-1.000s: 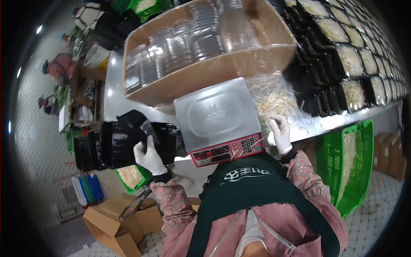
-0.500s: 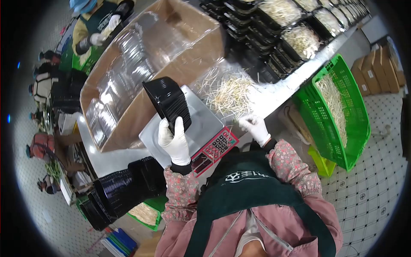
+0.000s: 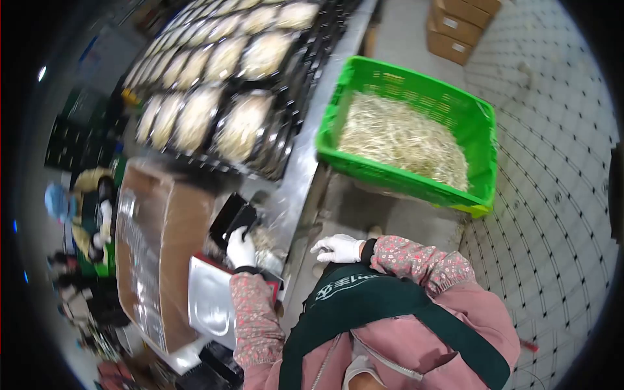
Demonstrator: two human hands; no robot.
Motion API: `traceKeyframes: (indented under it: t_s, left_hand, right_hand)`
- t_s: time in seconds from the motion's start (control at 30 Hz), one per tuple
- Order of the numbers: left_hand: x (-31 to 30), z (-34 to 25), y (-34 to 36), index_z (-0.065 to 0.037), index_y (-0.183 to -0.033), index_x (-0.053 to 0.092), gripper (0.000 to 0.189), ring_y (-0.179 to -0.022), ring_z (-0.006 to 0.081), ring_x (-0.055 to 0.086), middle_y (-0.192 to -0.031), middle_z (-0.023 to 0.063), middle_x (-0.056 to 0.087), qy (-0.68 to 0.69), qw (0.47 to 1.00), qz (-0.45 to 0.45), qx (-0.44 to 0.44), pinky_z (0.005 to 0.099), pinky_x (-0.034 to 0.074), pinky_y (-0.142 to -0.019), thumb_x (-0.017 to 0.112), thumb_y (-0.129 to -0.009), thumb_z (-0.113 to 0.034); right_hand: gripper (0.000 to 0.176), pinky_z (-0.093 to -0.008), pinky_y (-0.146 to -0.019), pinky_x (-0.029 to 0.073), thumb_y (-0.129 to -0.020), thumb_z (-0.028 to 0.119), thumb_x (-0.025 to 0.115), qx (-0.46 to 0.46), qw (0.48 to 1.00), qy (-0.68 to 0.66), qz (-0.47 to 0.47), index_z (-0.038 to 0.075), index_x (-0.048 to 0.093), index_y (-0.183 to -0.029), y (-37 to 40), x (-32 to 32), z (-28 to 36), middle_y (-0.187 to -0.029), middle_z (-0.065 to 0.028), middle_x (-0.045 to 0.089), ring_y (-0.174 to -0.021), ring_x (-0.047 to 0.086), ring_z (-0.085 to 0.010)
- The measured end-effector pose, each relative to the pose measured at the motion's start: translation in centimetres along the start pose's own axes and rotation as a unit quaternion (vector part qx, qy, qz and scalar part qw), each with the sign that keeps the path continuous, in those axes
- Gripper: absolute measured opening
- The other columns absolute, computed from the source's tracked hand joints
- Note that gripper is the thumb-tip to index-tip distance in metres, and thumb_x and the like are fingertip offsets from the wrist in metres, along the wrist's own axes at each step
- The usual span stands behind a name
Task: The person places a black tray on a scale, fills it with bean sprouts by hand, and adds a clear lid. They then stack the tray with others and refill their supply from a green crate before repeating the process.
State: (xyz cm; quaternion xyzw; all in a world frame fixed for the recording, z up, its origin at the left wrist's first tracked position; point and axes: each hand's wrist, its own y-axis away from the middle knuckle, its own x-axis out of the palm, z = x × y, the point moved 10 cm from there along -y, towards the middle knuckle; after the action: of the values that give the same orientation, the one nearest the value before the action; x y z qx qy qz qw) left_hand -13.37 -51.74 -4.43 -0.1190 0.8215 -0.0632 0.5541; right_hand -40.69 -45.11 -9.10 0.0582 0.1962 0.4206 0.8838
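Note:
My white-gloved left hand grips the lower end of a black plastic tray, tilted above the steel table beside the scale. A loose heap of bean sprouts lies on the table just right of that hand, partly hidden by it. My right hand, also gloved, hangs in front of my apron with its fingers loosely stretched and nothing in them. Beyond it stands a green crate of bean sprouts.
Rows of sprout-filled trays sit on stacked black trays at the far end of the table. A cardboard box of clear plastic lids stands at left. Cardboard cartons are on the floor. A co-worker is across the table.
My view has swung right, toward the green crate. The left hand has carried the black tray from over the scale to beside the sprout heap. My right hand has left the heap and opened.

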Motion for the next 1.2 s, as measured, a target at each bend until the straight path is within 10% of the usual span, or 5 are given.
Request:
traceKeyframes:
  t_s: [0.47, 0.8, 0.93, 1.03, 1.2]
  left_hand:
    - [11.2, -37.9, -10.9, -0.005, -0.138, 0.048, 0.067, -0.127, 0.0272, 0.051, -0.136, 0.0161, 0.053, 0.26, 0.909, 0.233, 0.227, 0.0347, 0.04, -0.107, 0.076, -0.078, -0.011]
    - [32.5, -43.2, -10.1, -0.009, -0.153, 0.01, 0.13, -0.134, 0.0464, 0.037, -0.151, 0.0258, 0.028, -0.166, 0.744, 0.471, 0.444, 0.0475, 0.042, -0.106, 0.091, -0.053, -0.023]
    - [38.0, -40.6, -9.3, -0.007, -0.12, 0.051, 0.048, -0.085, 0.0374, 0.062, -0.099, 0.019, 0.06, -0.038, 0.753, 0.437, 0.491, 0.0439, 0.052, -0.076, 0.064, -0.075, -0.007]
    - [35.5, -42.7, -13.0, -0.011, -0.107, 0.059, 0.033, -0.083, 0.035, 0.064, -0.095, 0.0141, 0.063, 0.002, 0.788, 0.437, 0.433, 0.0423, 0.053, -0.076, 0.065, -0.075, -0.008]
    - [37.9, -47.3, -21.0, -0.011, -0.143, 0.042, 0.089, -0.13, 0.0364, 0.044, -0.145, 0.0178, 0.041, -0.088, 0.775, 0.497, 0.38, 0.0453, 0.044, -0.104, 0.081, -0.066, -0.029]
  right_hand:
    - [0.034, -0.023, -0.082, 0.05, -0.092, 0.014, 0.065, 0.068, 0.794, -0.222, -0.563, 0.002, 0.061, -0.124, 28.6, -33.4, -15.3, -0.102, -0.0025, 0.068, -0.091, 0.061, -0.0074]
    - [0.095, -0.0411, -0.105, 0.042, -0.073, 0.039, 0.079, 0.305, 0.876, 0.304, -0.219, 0.006, 0.029, -0.148, 6.8, -33.3, -18.5, -0.145, -0.023, 0.041, -0.133, 0.041, -0.0377]
    - [0.022, -0.0415, -0.078, 0.054, -0.086, 0.013, 0.056, 0.228, 0.906, 0.219, -0.282, 0.007, 0.062, -0.106, 3.6, -32.1, -23.7, -0.097, -0.0159, 0.063, -0.09, 0.065, -0.0325]
    - [0.034, -0.0415, -0.08, 0.053, -0.084, 0.022, 0.064, 0.183, 0.92, 0.095, -0.333, 0.011, 0.064, -0.117, 5.9, -35.6, -22.8, -0.1, -0.0134, 0.065, -0.093, 0.065, -0.0308]
    - [0.07, -0.0415, -0.102, 0.044, -0.077, 0.048, 0.073, 0.256, 0.928, 0.097, -0.253, 0.014, 0.054, -0.135, 5.5, -43.7, -24.8, -0.128, -0.0196, 0.058, -0.12, 0.055, -0.0345]
